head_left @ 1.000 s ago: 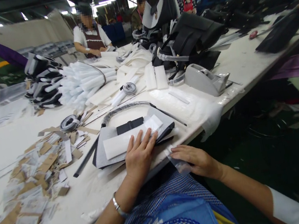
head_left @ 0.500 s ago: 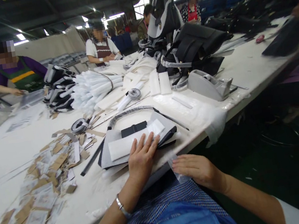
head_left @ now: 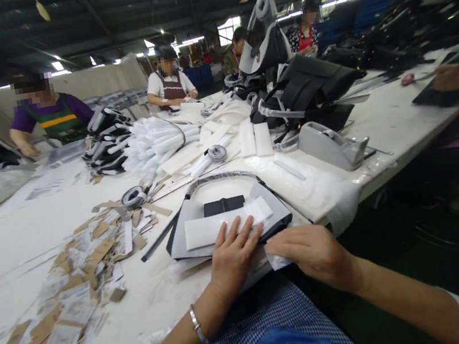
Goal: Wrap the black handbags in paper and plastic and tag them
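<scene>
A grey and black handbag (head_left: 179, 239) lies flat at the table's near edge, its wrapped handle (head_left: 224, 177) arching away from me. On top of it are a white foam strip (head_left: 208, 229) and a black strap tab (head_left: 222, 205). My left hand (head_left: 234, 252) rests flat over the strip's near edge with fingers spread. At the bag's near right corner, my right hand (head_left: 311, 249) pinches a small clear plastic packet (head_left: 279, 261); its contents cannot be made out.
Left of the bag spreads a pile of brown tags and small packets (head_left: 83, 265). A tape dispenser (head_left: 330, 144) stands to the right, near stacked black bags (head_left: 312, 86). Bundled white rolls (head_left: 159, 139) lie farther back. Several people work around the table; a co-worker's hand (head_left: 458, 76) is at far right.
My right hand has risen with the packet from below the table edge to the bag's near right corner. My left hand stays on the foam strip. The view has shifted slightly.
</scene>
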The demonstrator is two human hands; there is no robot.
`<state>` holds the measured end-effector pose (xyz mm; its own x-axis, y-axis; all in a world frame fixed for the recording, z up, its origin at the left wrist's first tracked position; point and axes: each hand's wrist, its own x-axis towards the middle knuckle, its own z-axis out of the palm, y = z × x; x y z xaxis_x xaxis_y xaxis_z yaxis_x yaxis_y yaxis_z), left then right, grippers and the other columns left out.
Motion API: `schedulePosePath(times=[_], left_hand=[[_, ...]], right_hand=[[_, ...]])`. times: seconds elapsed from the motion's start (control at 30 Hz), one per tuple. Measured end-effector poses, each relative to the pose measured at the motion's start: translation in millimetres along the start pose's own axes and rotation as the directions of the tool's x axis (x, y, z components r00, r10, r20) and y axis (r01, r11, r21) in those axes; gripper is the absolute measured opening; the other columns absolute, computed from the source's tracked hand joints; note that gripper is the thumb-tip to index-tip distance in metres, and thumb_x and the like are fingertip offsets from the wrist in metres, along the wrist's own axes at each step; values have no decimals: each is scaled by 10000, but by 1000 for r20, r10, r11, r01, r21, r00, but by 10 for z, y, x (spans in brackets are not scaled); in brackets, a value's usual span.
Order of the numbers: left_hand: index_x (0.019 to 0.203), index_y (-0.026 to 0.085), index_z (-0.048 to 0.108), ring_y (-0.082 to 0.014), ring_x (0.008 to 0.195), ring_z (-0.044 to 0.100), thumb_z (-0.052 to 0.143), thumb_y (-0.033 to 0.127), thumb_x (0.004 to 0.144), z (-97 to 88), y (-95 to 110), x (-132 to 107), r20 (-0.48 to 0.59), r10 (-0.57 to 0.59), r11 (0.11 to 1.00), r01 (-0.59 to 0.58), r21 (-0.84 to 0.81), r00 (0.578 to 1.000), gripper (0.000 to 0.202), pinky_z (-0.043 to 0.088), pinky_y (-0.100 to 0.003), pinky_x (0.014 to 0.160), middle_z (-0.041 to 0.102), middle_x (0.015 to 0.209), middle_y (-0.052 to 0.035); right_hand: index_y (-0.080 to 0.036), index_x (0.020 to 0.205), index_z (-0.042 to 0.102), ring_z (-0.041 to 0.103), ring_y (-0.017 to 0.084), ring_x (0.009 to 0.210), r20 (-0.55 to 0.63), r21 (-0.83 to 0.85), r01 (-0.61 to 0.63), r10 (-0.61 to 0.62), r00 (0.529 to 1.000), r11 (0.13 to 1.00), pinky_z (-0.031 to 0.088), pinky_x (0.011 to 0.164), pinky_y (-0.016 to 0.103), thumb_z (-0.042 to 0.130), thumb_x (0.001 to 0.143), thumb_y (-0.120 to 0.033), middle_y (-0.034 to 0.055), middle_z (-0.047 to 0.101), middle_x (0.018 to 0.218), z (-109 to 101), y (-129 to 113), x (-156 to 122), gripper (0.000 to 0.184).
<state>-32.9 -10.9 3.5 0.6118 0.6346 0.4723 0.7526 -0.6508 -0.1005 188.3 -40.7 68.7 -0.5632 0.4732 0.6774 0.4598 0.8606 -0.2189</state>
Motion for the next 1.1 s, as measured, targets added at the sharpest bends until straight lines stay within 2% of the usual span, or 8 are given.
schedulePosePath(times=[0.13, 0.3, 0.5, 0.6, 0.73, 0.8, 0.9, 1.1], left_hand=[[1314, 275, 580, -286, 1377, 448, 477, 280, 997, 44, -18, 0, -58, 22, 999, -23, -33, 998, 334, 380, -525, 1128, 497, 1488, -17], [1207, 241, 636, -256, 1363, 471, 421, 246, 1015, 119, -21, -7, -133, -23, 994, 8, -113, 991, 289, 343, -520, 1151, 562, 1424, -80], [1212, 190, 643, -240, 1329, 508, 450, 195, 1006, 167, -10, -6, -210, -36, 980, -6, -197, 977, 283, 295, -464, 1186, 640, 1330, -53], [1227, 166, 636, -225, 1318, 517, 425, 178, 1015, 142, -5, 5, -199, -63, 973, 16, -228, 978, 300, 280, -432, 1194, 651, 1314, -45], [1215, 149, 641, -198, 1302, 530, 377, 176, 1029, 111, -10, 23, -181, -102, 960, 50, -274, 978, 324, 266, -396, 1200, 664, 1286, -41], [1265, 150, 616, -189, 1289, 540, 359, 171, 1031, 105, -16, 30, -167, -109, 959, 59, -275, 980, 348, 281, -387, 1191, 674, 1261, -44], [1367, 193, 550, -195, 1281, 547, 350, 185, 1032, 101, -22, 38, -123, -96, 971, 65, -232, 988, 390, 321, -404, 1165, 665, 1270, -55], [1365, 213, 564, -228, 1331, 501, 255, 203, 1034, 71, -51, 51, -124, -17, 992, 1, -125, 992, 453, 326, -421, 1140, 530, 1455, -95]], right_hand=[[-204, 1078, 716, 704, 178, 900, 54, -59, -53, 56, 997, 997, 538, 903, 326, 451, 932, -82, 36, 763, 979, 78, 280, 313, 327], [-219, 1004, 750, 692, 194, 884, 144, -113, -261, 275, 950, 959, 519, 816, 305, 533, 873, -64, 25, 765, 946, 334, 664, 398, 298], [-214, 857, 746, 641, 186, 894, 292, 0, -495, 473, 831, 869, 478, 832, 302, 644, 846, -88, 15, 742, 880, 503, 856, 445, 163], [-194, 795, 690, 607, 153, 775, 364, 18, -609, 562, 743, 793, 454, 730, 269, 703, 818, -141, 3, 680, 814, 511, 904, 531, 60], [-204, 854, 614, 560, 123, 674, 450, 3, -713, 635, 627, 701, 404, 639, 244, 763, 761, -198, -41, 617, 764, 515, 965, 604, 175], [-219, 921, 574, 553, 114, 649, 457, 9, -749, 663, 593, 663, 391, 626, 239, 761, 755, -204, -63, 607, 750, 523, 977, 614, 250], [-230, 980, 533, 550, 110, 638, 433, 18, -763, 683, 589, 646, 387, 635, 239, 731, 775, -210, -76, 589, 739, 539, 976, 607, 286], [-226, 1022, 535, 542, 119, 649, 345, -37, -739, 703, 622, 673, 379, 633, 240, 696, 782, -171, -63, 580, 735, 601, 968, 564, 293]])
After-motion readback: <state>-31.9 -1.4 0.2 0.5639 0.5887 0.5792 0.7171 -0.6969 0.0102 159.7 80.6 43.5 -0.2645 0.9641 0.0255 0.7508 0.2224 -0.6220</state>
